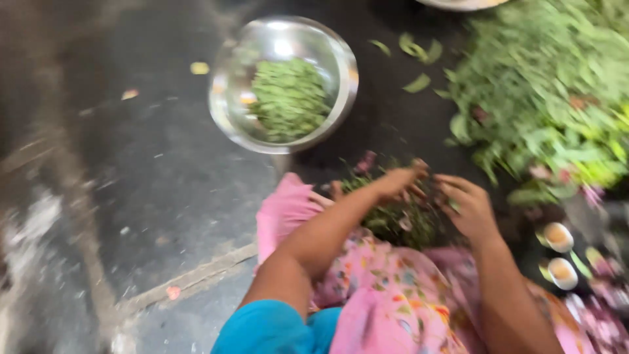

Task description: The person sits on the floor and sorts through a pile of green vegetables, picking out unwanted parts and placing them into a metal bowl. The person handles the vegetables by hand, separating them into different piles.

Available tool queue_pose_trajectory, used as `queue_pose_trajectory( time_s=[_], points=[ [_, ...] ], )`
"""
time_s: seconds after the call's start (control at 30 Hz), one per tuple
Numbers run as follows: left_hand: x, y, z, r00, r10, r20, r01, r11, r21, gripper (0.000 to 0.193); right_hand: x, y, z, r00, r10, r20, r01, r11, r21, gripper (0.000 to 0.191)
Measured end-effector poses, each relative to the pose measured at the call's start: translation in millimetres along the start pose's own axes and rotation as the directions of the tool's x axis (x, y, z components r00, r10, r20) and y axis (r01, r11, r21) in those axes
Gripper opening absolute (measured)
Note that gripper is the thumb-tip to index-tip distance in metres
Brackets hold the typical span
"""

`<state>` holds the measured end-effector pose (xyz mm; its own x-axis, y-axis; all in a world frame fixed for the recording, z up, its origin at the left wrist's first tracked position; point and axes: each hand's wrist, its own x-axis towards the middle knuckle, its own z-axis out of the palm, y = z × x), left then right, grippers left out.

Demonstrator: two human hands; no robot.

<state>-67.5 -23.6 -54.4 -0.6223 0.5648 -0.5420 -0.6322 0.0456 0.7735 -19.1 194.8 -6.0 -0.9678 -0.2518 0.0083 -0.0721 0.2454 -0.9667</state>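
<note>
Head view: both hands in a lapful of greens

Head camera, blurred, looks down on the left hand and right hand, both buried in a small bunch of leafy green stems lying on a pink floral cloth over the lap. Fingers curl into the stems, though whether either hand truly pinches anything I cannot tell.

Progress, as I judge it: partly done. A round shiny steel bowl on the dark stone floor holds a modest mound of plucked green leaves, while a big heap of unsorted leafy branches lies at the right. Two small pale cups stand nearby.
</note>
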Motion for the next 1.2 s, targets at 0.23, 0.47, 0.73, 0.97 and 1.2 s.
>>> queue_pose_trajectory(
  time_s=[0.23, 0.47, 0.73, 0.97, 1.2],
  points=[
    [-37.9, 20.6, 15.8, 0.998, -0.021, 0.062, 0.025, 0.998, -0.064, 0.097, -2.3, 15.7, 51.7, 0.893, 0.450, 0.001, -0.437, 0.869, 0.232, 0.020],
    [-19.7, -5.8, 12.6, 0.996, -0.088, 0.009, 0.086, 0.986, 0.146, 0.081, -1.0, 9.8, 40.2, 0.940, 0.288, -0.185, -0.263, 0.954, 0.147, 0.012],
    [-29.1, 0.8, 6.3, 0.865, 0.489, -0.117, -0.279, 0.660, 0.698, 0.029, 1.3, -33.5, 9.5, 0.901, 0.231, -0.367, -0.294, 0.948, -0.124, 0.015],
    [-31.2, 0.4, 10.6, 0.836, 0.509, -0.204, -0.137, 0.555, 0.821, 0.024, -8.9, -33.0, 38.0, 0.930, -0.362, -0.063, 0.177, 0.593, -0.785, 0.020],
    [-25.7, -2.5, 10.2, 0.854, 0.513, -0.087, -0.241, 0.537, 0.808, 0.024, -10.5, -30.1, 44.3, 0.960, -0.279, 0.022, 0.175, 0.538, -0.824, 0.009]
  ],
)
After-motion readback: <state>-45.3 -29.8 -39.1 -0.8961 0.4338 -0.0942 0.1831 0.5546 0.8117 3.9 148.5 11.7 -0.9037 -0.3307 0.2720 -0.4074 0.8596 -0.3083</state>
